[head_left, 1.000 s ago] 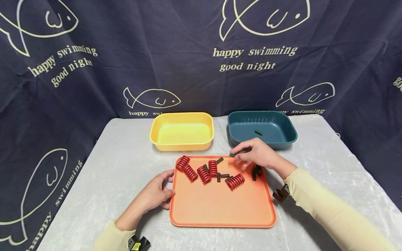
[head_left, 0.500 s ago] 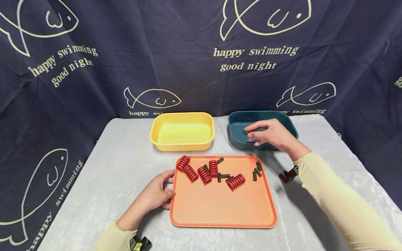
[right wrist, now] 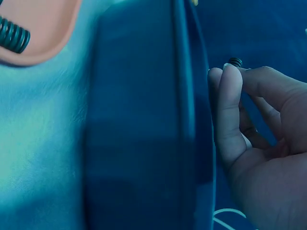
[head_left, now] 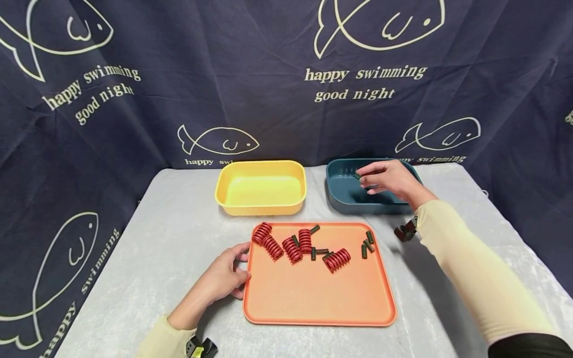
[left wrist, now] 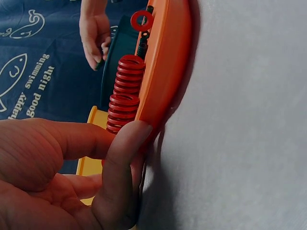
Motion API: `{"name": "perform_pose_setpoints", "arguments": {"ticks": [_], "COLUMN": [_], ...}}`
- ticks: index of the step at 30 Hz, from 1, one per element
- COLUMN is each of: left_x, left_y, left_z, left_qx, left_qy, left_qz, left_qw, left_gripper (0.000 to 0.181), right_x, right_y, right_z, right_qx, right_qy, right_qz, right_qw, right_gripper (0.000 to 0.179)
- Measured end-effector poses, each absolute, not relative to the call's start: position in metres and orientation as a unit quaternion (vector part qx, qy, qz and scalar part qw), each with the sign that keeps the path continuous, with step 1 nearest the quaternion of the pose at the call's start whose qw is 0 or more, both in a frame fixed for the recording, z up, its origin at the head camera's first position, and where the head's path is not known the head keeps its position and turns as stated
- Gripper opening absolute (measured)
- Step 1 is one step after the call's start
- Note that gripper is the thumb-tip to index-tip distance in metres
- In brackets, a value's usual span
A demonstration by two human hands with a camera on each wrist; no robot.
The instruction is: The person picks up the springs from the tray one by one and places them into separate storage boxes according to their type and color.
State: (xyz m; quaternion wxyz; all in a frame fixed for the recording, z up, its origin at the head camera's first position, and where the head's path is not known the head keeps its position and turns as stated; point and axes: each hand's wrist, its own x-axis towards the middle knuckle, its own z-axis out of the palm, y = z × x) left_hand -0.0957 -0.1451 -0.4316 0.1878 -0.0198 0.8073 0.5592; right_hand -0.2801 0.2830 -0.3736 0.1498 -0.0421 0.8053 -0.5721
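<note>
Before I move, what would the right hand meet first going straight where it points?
Probably the left wall of the blue bin; depth is unclear, so the right hand might clear it.

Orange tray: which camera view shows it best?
The head view: it takes in nearly the whole orange tray from above, the left hand holding one edge. The left wrist view shows mainly its outer side, steeply angled; the right wrist view, only a corner.
</note>
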Motion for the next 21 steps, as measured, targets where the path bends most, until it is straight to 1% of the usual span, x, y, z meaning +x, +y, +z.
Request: {"name": "perform_pose_setpoints", "arguments": {"ticks": [15, 21], "left_x": [-0.093, -0.094], "left_y": [-0.145, -0.145], "left_z": [-0.433, -0.433], "left_qx": [-0.025, -0.024], "left_qy": [0.81, 0.812], "left_qz": [0.557, 0.553], "left_qw": [0.185, 0.182], "left_gripper": [0.072, 0.072], "right_x": [-0.293, -0.297], "right_y": [0.278, 0.278], "right_z": [-0.401, -0.406], "right_qx": [-0.02, -0.013], "right_qy": [0.818, 0.828], "right_qz": [-0.553, -0.538], "right_qw": [0.156, 0.156], "right_gripper": [0.035, 0.036]}}
